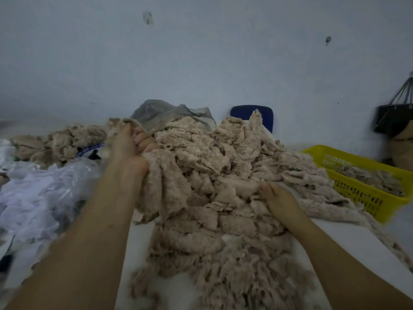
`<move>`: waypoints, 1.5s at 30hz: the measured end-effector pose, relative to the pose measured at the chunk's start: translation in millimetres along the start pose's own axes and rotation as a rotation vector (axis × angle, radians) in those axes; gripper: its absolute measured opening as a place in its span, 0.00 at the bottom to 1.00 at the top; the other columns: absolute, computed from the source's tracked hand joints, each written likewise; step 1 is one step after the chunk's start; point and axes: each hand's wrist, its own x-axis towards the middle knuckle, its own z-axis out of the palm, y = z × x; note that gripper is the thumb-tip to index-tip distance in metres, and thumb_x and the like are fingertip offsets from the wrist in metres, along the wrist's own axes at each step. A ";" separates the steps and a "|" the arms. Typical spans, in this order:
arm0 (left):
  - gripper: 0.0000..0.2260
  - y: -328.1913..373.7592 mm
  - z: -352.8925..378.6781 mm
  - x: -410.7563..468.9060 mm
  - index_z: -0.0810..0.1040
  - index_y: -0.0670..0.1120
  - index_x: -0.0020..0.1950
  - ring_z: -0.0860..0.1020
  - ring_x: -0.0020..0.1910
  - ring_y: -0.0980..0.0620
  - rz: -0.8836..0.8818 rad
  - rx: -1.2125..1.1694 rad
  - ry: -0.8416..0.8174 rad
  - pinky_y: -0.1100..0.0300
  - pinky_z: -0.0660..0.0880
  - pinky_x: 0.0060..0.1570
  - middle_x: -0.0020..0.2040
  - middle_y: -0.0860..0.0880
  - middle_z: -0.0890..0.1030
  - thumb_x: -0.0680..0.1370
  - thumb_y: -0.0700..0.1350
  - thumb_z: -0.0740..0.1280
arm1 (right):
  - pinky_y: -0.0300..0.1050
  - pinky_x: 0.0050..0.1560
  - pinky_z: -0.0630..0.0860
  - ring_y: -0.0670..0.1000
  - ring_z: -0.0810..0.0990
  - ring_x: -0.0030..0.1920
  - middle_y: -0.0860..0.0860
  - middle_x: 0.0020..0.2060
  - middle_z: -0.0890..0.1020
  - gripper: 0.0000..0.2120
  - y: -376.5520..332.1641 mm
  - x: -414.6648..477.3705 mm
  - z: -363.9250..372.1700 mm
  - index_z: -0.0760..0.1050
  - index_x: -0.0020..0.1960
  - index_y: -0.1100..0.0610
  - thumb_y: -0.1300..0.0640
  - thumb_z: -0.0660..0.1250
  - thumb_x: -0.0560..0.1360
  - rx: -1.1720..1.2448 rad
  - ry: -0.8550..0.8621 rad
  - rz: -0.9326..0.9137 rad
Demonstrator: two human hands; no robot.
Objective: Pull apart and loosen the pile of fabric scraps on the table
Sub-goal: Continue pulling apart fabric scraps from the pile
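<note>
- Saw crumpled clear plastic bags [40,193] on the counter [359,248], far left.
- Found left grip [131,148] clenched round a raised wad at the upper left of the pile of fabric scraps [212,198].
- Noted that pile heaped mid-counter.
- Caught right grip [279,201] sunk in its right side, fingers buried; could not tell the hold.
- Spotted yellow basket [357,194] at right, holding more scraps.

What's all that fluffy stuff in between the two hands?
In the head view, the beige pile of fabric scraps fills the whole stretch between the left hand, which grips a clump, and the right hand.
</note>
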 end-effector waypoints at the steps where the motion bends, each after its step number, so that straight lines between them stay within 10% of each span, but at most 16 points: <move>1: 0.23 -11.9 0.1 0.0 0.66 0.47 0.30 0.56 0.15 0.58 -0.008 0.083 0.009 0.66 0.52 0.16 0.19 0.54 0.61 0.84 0.55 0.56 | 0.43 0.46 0.72 0.54 0.77 0.47 0.52 0.47 0.80 0.20 -15.2 -0.2 0.9 0.76 0.53 0.55 0.44 0.49 0.83 0.018 -0.003 -0.064; 7: 0.16 -90.7 -0.9 -22.8 0.83 0.46 0.50 0.74 0.30 0.59 -0.065 0.930 -0.142 0.64 0.71 0.33 0.46 0.50 0.85 0.80 0.58 0.63 | 0.33 0.39 0.74 0.37 0.75 0.33 0.36 0.32 0.76 0.13 -113.7 4.9 -23.8 0.80 0.50 0.46 0.49 0.57 0.83 0.670 -0.034 -0.218; 13: 0.46 -112.7 9.4 -35.7 0.74 0.41 0.69 0.79 0.47 0.54 -0.114 1.102 -0.317 0.58 0.77 0.46 0.60 0.37 0.79 0.59 0.65 0.78 | 0.41 0.37 0.73 0.43 0.70 0.29 0.46 0.32 0.74 0.12 -142.9 11.5 -47.5 0.79 0.49 0.48 0.54 0.57 0.83 0.686 0.040 -0.277; 16: 0.50 -116.3 7.6 -36.3 0.67 0.47 0.74 0.76 0.64 0.51 -0.176 1.298 -0.348 0.51 0.74 0.64 0.68 0.52 0.75 0.57 0.63 0.81 | 0.35 0.36 0.72 0.39 0.72 0.29 0.45 0.37 0.76 0.11 -139.5 16.6 -52.7 0.77 0.49 0.48 0.53 0.56 0.83 0.650 0.107 -0.291; 21: 0.08 -84.7 0.3 -27.5 0.85 0.47 0.43 0.81 0.33 0.56 -0.118 0.685 -0.375 0.64 0.78 0.33 0.33 0.50 0.82 0.73 0.51 0.71 | 0.35 0.35 0.69 0.39 0.76 0.40 0.42 0.44 0.77 0.11 -99.2 31.1 -50.3 0.74 0.50 0.50 0.53 0.54 0.83 0.374 0.317 -0.090; 25: 0.18 -41.2 -6.6 -19.8 0.85 0.48 0.41 0.79 0.32 0.57 0.046 0.408 -0.312 0.65 0.77 0.33 0.33 0.52 0.81 0.82 0.53 0.60 | 0.40 0.36 0.70 0.46 0.77 0.43 0.48 0.49 0.79 0.13 -53.0 28.9 -20.0 0.74 0.58 0.53 0.46 0.58 0.82 0.053 -0.003 -0.051; 29: 0.22 -38.0 -7.4 -19.9 0.84 0.47 0.37 0.83 0.38 0.53 0.135 0.556 -0.176 0.60 0.80 0.40 0.34 0.49 0.82 0.82 0.57 0.60 | 0.53 0.64 0.69 0.55 0.66 0.68 0.51 0.68 0.69 0.23 -41.1 10.7 31.5 0.72 0.68 0.49 0.40 0.64 0.77 -0.427 -0.458 -0.330; 33: 0.18 -31.3 -16.4 -19.1 0.74 0.48 0.32 0.75 0.24 0.56 0.049 0.289 -0.038 0.66 0.77 0.33 0.22 0.52 0.70 0.82 0.48 0.62 | 0.40 0.36 0.69 0.53 0.78 0.42 0.49 0.39 0.79 0.15 -61.4 17.6 8.9 0.75 0.41 0.51 0.52 0.56 0.83 -0.055 -0.148 -0.277; 37: 0.20 -50.2 -28.6 -22.2 0.78 0.45 0.33 0.69 0.18 0.57 -0.148 0.271 0.059 0.66 0.75 0.25 0.19 0.52 0.68 0.82 0.51 0.61 | 0.46 0.45 0.77 0.50 0.82 0.45 0.49 0.43 0.85 0.15 -98.6 29.2 -49.1 0.81 0.48 0.50 0.44 0.58 0.80 0.633 0.023 -0.023; 40: 0.11 -72.6 -20.1 -30.7 0.84 0.44 0.41 0.76 0.23 0.53 -0.238 0.296 -0.022 0.60 0.78 0.29 0.26 0.48 0.75 0.75 0.51 0.70 | 0.34 0.57 0.68 0.41 0.81 0.37 0.45 0.36 0.84 0.19 -116.8 28.0 -65.3 0.79 0.44 0.56 0.45 0.58 0.81 0.459 0.151 -0.172; 41: 0.09 -80.3 -15.8 -33.1 0.83 0.43 0.37 0.75 0.23 0.54 -0.260 0.313 -0.059 0.62 0.77 0.28 0.26 0.49 0.75 0.74 0.46 0.71 | 0.27 0.31 0.57 0.38 0.76 0.28 0.43 0.27 0.79 0.20 -120.7 26.1 -68.8 0.74 0.36 0.55 0.46 0.57 0.82 0.350 0.201 -0.247; 45: 0.11 -96.4 -4.9 -34.1 0.70 0.46 0.37 0.61 0.19 0.59 -0.186 0.459 -0.084 0.67 0.61 0.17 0.24 0.54 0.64 0.79 0.39 0.63 | 0.32 0.25 0.59 0.39 0.66 0.22 0.40 0.21 0.69 0.21 -133.7 20.2 -76.4 0.68 0.32 0.52 0.47 0.57 0.83 0.250 0.180 -0.305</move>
